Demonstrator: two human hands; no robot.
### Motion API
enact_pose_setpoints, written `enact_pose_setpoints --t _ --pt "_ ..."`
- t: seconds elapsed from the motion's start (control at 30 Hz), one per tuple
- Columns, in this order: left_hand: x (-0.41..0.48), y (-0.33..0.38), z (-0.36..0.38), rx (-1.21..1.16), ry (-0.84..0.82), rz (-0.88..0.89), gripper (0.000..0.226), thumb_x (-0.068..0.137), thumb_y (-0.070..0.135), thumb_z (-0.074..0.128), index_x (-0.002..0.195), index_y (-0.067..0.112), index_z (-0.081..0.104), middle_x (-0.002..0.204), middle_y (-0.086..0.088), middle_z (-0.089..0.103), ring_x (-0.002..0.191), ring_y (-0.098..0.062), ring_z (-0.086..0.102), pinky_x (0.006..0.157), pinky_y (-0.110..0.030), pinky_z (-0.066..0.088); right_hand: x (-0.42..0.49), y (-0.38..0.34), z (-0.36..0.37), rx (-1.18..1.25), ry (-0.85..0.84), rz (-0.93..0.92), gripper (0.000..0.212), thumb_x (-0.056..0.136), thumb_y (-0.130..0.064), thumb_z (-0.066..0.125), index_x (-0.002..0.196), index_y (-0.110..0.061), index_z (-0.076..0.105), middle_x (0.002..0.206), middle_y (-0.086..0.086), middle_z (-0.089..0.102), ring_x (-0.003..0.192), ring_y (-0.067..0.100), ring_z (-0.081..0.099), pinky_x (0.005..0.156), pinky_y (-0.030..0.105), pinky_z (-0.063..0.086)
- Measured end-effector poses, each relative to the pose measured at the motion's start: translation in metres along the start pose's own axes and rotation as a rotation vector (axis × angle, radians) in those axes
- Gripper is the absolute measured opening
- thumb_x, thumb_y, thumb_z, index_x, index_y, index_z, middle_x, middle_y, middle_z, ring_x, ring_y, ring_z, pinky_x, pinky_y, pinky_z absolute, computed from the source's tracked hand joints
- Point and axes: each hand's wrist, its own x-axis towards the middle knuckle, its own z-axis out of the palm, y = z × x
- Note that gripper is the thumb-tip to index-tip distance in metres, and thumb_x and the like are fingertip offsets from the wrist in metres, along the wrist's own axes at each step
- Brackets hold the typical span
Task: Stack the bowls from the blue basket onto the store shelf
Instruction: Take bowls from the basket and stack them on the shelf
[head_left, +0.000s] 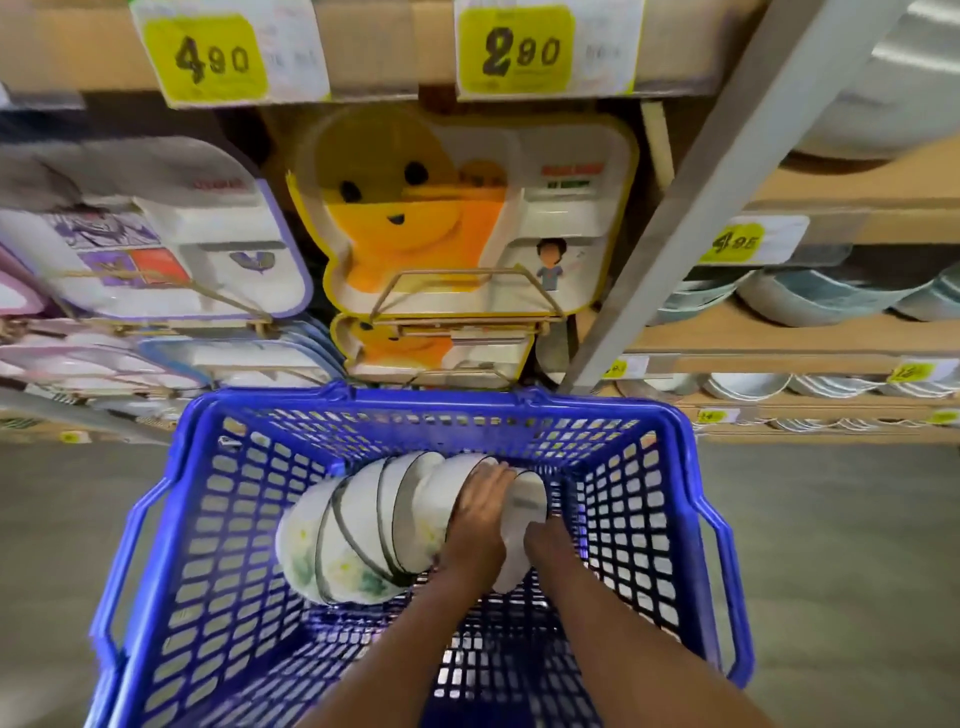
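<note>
Bowls (363, 525) nested sideways in blue basket (670, 467), hands (478, 514) gripping end bowl (527, 499)

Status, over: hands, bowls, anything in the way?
Hands: left hand grips over the bowls, right hand at their right end, fingers hidden. Row lies sideways in the blue basket, none lifted. Nothing over the basket's open top.
</note>
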Motion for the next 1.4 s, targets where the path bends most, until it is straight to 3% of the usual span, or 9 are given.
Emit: enact_pose_setpoints --t 0.2,0.5,0.67,0.93,1.0,1.07,1.17,1.27,1.4 --pt "-0.014 0.015 -0.014 -0.164 0.080 -0.060 0.073 0.072 -0.027 0.033 0.138 0.001 0.048 0.145 -0.008 0.042 0.142 -0.026 0.031 0.119 -0.031 0.019 -0.019 -0.004 -0.011 0.049 0.070 0.002 0.041 0.102 -0.013 0.030 0.132 0.009 0.048 0.133 0.026 0.052 0.120 0.037 0.053 0.095 0.038 0.046" --pt "-0.032 0.077 -0.091 -0.440 0.196 -0.208 0.072 0.077 -0.023 0.037 0.139 0.014 0.048 0.138 0.004 0.047 0.132 -0.014 0.041 0.110 -0.014 0.023 -0.089 -0.041 -0.050 0.114 0.165 -0.158 0.049 0.104 -0.037 0.030 0.129 -0.004 0.056 0.130 0.022 0.057 0.118 0.037 0.055 0.097 0.038 0.042" --pt "-0.051 0.113 -0.152 -0.769 0.339 -0.303 0.064 0.085 -0.018 0.033 0.137 0.014 0.053 0.139 -0.007 0.055 0.130 -0.026 0.048 0.110 -0.049 0.038 -0.149 -0.059 -0.080 0.383 -0.036 -0.401 0.030 0.096 -0.027 0.043 0.089 -0.007 0.064 0.102 0.018 0.069 0.087 0.026 0.062 0.072 0.033 0.043" --pt "-0.082 0.190 -0.240 -1.091 0.425 -0.210 0.070 0.071 -0.014 0.029 0.103 0.031 0.072 0.109 0.003 0.071 0.107 -0.025 0.061 0.071 -0.035 0.053 -0.270 -0.106 -0.109 0.718 -0.315 -0.813 0.035 0.098 -0.039 0.044 0.129 -0.031 0.059 0.126 -0.003 0.065 0.115 0.020 0.062 0.096 0.044 0.051" --pt "-0.091 0.209 -0.261 -1.099 0.434 -0.176 0.068 0.071 -0.012 0.030 0.094 0.035 0.074 0.095 0.012 0.074 0.097 -0.018 0.062 0.062 -0.030 0.053 -0.299 -0.113 -0.117 0.768 -0.317 -0.889 0.031 0.098 -0.031 0.044 0.123 -0.032 0.062 0.123 -0.004 0.066 0.111 0.020 0.064 0.088 0.039 0.055" --pt "-0.096 0.226 -0.276 -1.106 0.445 -0.113 0.057 0.080 -0.004 0.035 0.105 0.032 0.071 0.100 0.010 0.074 0.097 -0.020 0.064 0.065 -0.033 0.056 -0.327 -0.119 -0.129 0.838 -0.260 -0.936 0.029 0.097 -0.026 0.044 0.111 -0.033 0.068 0.111 -0.006 0.070 0.099 0.018 0.068 0.075 0.033 0.058" --pt "-0.107 0.260 -0.286 -1.114 0.428 0.047 0.040 0.096 0.023 0.035 0.122 0.028 0.065 0.119 0.001 0.069 0.110 -0.023 0.064 0.090 -0.043 0.055 -0.361 -0.123 -0.149 0.906 -0.205 -0.973 0.030 0.096 -0.023 0.043 0.107 -0.029 0.071 0.096 -0.008 0.074 0.085 0.015 0.070 0.065 0.032 0.059" --pt "-0.116 0.294 -0.292 -1.193 0.510 0.209 0.046 0.097 0.028 0.032 0.090 0.031 0.078 0.096 0.010 0.075 0.090 -0.008 0.071 0.069 -0.023 0.057 -0.388 -0.125 -0.168 0.958 -0.221 -0.994 0.031 0.097 -0.020 0.041 0.107 -0.025 0.070 0.091 -0.004 0.075 0.083 0.017 0.070 0.058 0.028 0.056" --pt "-0.115 0.333 -0.299 -1.353 0.529 0.187 0.046 0.097 0.031 0.030 0.115 0.007 0.065 0.105 -0.008 0.071 0.097 -0.026 0.065 0.075 -0.034 0.051 -0.419 -0.123 -0.199 1.004 -0.213 -1.015 0.027 0.098 -0.020 0.043 0.102 -0.026 0.069 0.084 -0.004 0.076 0.088 0.023 0.069 0.073 0.035 0.056"
